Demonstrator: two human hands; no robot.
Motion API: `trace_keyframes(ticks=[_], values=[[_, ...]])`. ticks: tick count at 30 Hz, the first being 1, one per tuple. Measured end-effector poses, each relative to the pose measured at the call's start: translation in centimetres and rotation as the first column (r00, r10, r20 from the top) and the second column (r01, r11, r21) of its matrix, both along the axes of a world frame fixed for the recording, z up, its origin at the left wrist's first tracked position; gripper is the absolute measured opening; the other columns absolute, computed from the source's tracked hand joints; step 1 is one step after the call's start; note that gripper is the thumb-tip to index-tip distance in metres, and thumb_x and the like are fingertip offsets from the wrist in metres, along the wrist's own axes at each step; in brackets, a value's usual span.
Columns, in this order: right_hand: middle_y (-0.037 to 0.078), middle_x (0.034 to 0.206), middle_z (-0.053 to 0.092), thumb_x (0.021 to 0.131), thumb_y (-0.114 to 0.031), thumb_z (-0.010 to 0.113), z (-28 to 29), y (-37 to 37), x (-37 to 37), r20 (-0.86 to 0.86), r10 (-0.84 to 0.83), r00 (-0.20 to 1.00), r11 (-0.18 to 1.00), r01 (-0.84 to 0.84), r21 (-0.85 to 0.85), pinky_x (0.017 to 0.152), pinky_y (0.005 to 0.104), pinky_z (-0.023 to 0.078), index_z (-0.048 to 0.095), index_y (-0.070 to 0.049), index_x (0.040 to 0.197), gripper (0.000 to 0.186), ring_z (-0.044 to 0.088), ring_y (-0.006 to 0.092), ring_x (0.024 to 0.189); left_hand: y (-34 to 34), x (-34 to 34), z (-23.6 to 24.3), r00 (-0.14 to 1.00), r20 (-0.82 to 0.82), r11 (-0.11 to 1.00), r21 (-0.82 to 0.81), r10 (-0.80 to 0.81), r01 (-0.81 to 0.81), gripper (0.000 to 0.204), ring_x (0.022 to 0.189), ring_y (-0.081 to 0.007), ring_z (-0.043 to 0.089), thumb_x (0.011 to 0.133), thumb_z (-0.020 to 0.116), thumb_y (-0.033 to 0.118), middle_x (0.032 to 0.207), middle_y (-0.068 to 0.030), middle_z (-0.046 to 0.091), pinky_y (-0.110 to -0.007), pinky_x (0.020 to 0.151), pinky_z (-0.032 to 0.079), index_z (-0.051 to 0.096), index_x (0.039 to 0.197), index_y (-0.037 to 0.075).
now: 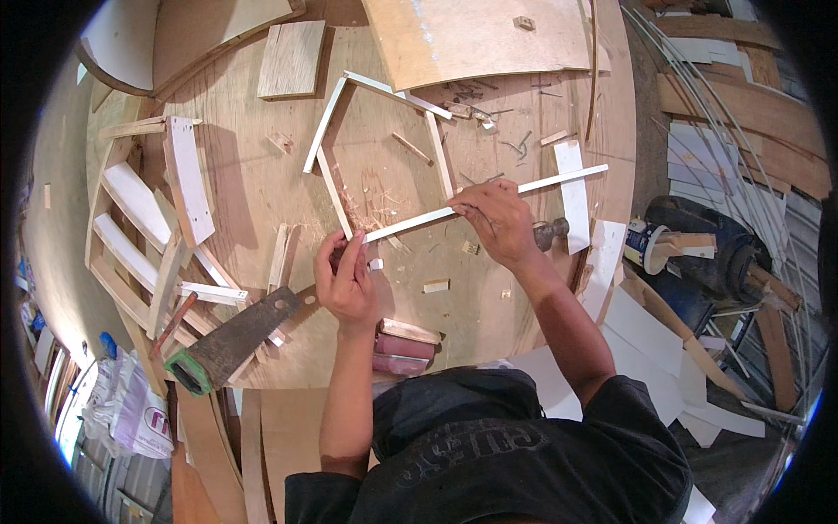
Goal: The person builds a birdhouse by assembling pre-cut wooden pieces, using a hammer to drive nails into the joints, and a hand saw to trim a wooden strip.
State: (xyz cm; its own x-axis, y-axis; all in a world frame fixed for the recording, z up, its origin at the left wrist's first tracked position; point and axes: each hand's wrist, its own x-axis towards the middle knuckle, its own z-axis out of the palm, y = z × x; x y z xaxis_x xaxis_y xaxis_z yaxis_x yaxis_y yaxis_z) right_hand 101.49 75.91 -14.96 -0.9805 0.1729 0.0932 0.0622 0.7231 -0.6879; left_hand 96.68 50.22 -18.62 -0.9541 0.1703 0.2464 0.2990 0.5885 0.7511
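A thin wooden frame (334, 194), made of several narrow strips, lies on the plywood worktop. Along its near side runs a long white wooden strip (559, 180), which reaches well past the frame to the right. My left hand (347, 284) pinches the strip's left end where it meets the frame's lower left corner. With fingers closed, my right hand (496, 218) grips the same strip near the frame's lower right corner; those fingertips hide the joint. A hammer head (550, 234) shows partly behind my right wrist. Wood shavings (374, 208) lie inside the frame.
A handsaw (236, 336) with a green handle rests left of my left forearm, beside a curved slatted wooden piece (131, 210). Loose nails (521, 144) and offcuts are scattered beyond the strip. A sanding block (404, 349) sits near the front edge. Plywood panels (497, 39) lie at the back.
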Motion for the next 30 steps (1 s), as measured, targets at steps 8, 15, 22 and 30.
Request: trace_keyframes(ticks=[8,15,22,30], values=[[0.004,0.094,0.074,0.098,-0.015,0.072,0.24,-0.24,-0.16,0.008,-0.011,1.0,1.0,0.011,0.007,0.089,0.0372,0.043,0.077,-0.01,0.101,0.007,0.069,0.0203,0.089,-0.14,0.15,-0.16,1.0,0.028,1.0,0.018,0.0,-0.001,0.022,0.095,-0.0234,0.068,0.093,0.078,0.004,0.116,-0.0117,0.071,-0.034,0.078,0.057,0.082,0.115,0.008],[0.006,0.097,0.073,0.096,-0.011,0.073,0.7,-0.4,-0.2,0.045,0.001,0.999,0.999,-0.003,0.035,0.091,0.0383,0.045,0.077,-0.01,0.104,0.009,0.067,0.0243,0.094,-0.05,0.04,-0.2,1.0,0.005,1.0,0.008,-0.002,0.002,0.022,0.094,-0.023,0.068,0.092,0.079,0.004,0.117,-0.0118,0.071,-0.034,0.076,0.057,0.083,0.114,0.008],[0.006,0.096,0.071,0.097,-0.012,0.071,0.31,-0.43,-0.22,0.028,0.01,1.0,0.999,-0.011,0.041,0.091,0.0389,0.044,0.076,-0.01,0.103,0.008,0.065,0.0252,0.092,-0.14,0.08,-0.17,1.0,0.007,1.0,0.015,-0.008,0.008,0.023,0.093,-0.0234,0.069,0.094,0.077,0.001,0.118,-0.0126,0.07,-0.035,0.079,0.057,0.082,0.116,0.005],[0.006,0.094,0.071,0.096,-0.011,0.071,0.2,-0.61,-0.35,0.016,-0.009,1.0,0.999,0.009,0.045,0.09,0.0382,0.043,0.075,-0.009,0.1,0.005,0.065,0.0251,0.088,-0.01,-0.04,0.33,1.0,0.021,1.0,-0.008,-0.01,0.01,0.024,0.093,-0.0228,0.069,0.093,0.077,0.0,0.118,-0.0124,0.07,-0.035,0.079,0.057,0.081,0.116,0.006]])
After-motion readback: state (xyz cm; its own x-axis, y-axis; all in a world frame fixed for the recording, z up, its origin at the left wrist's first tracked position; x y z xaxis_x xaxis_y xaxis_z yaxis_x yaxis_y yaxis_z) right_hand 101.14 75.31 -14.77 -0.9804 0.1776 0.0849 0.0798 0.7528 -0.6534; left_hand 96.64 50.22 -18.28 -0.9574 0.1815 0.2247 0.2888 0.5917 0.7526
